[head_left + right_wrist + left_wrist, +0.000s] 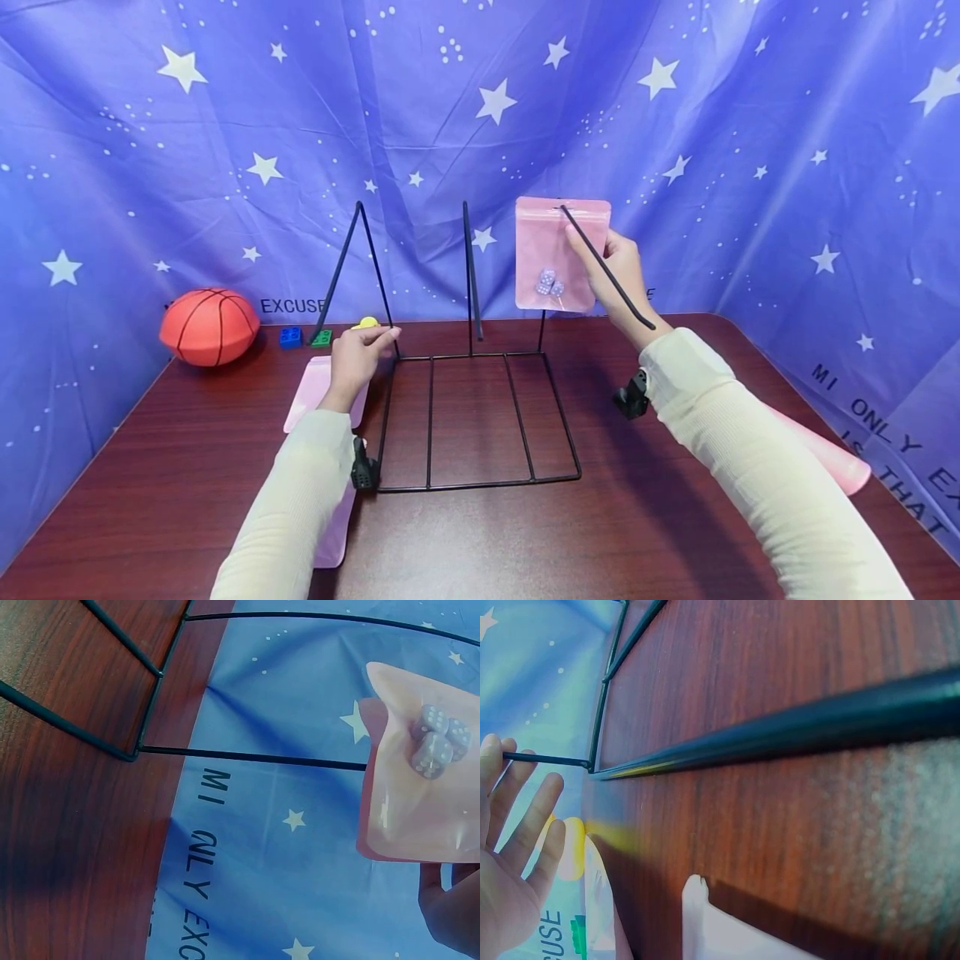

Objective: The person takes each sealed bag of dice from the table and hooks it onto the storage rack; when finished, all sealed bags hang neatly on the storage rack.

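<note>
A black wire rack [430,425] with three forward-slanting prongs stands on the table. My left hand [354,360] pinches its left upright [547,759] between thumb and fingertips, the other fingers spread loosely. At the right side, my right hand [624,271] holds a pink zip bag [536,237] by its right edge, thumb in front. Several lilac dice [550,283] show through the bag's lower part. The right prong [611,271] meets the bag at the slot near its top and slants out in front of it. In the right wrist view, the dice [435,742] lie behind the clear film.
Two pink bags [306,396] [333,533] lie left of the rack, partly under my left arm. Another pink bag [832,450] lies at right beside my sleeve. Along the back left are a red basketball [212,327], a blue brick [290,337], a green brick [322,338] and a yellow object [366,322].
</note>
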Demonstrator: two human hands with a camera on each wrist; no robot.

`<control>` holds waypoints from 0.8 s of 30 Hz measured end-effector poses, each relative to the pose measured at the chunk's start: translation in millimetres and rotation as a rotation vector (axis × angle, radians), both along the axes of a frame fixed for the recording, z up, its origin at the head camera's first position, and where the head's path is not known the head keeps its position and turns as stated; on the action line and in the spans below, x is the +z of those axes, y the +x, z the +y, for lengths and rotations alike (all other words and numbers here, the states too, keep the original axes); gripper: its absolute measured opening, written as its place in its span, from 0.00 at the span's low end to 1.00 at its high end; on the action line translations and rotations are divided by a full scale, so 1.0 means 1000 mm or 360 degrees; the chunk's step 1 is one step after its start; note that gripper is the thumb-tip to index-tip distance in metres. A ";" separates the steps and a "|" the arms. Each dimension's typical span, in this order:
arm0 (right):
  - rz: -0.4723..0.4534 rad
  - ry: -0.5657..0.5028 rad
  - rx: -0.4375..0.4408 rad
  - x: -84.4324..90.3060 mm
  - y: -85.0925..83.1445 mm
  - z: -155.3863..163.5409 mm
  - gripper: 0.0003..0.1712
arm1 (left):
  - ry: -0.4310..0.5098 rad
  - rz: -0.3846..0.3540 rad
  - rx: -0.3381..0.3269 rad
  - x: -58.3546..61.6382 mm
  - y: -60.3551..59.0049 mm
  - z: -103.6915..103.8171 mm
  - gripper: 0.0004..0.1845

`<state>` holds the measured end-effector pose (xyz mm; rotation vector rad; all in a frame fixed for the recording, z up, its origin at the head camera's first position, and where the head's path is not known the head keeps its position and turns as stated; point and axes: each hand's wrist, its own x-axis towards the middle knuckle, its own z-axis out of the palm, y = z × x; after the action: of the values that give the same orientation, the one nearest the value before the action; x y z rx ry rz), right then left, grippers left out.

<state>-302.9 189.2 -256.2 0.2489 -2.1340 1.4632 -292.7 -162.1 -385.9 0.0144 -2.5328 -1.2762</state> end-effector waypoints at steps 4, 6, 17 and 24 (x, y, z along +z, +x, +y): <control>-0.0023 -0.0045 0.0059 0.000 -0.001 0.002 0.22 | 0.0009 -0.0003 0.0003 0.000 0.000 0.000 0.18; -0.0032 -0.0100 0.0116 0.001 0.000 0.003 0.19 | 0.0018 -0.0007 0.0002 0.000 0.000 0.000 0.18; 0.0018 -0.0223 0.0289 0.006 0.008 0.003 0.08 | 0.0015 0.0004 -0.0007 0.000 0.001 0.000 0.17; 0.0023 -0.0234 0.0298 0.007 0.009 0.003 0.09 | 0.0013 0.0004 -0.0005 0.000 0.001 0.000 0.17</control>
<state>-294.2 191.9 -249.5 0.4121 -2.0251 1.7099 -291.8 -162.1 -386.0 0.0103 -2.5262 -1.2873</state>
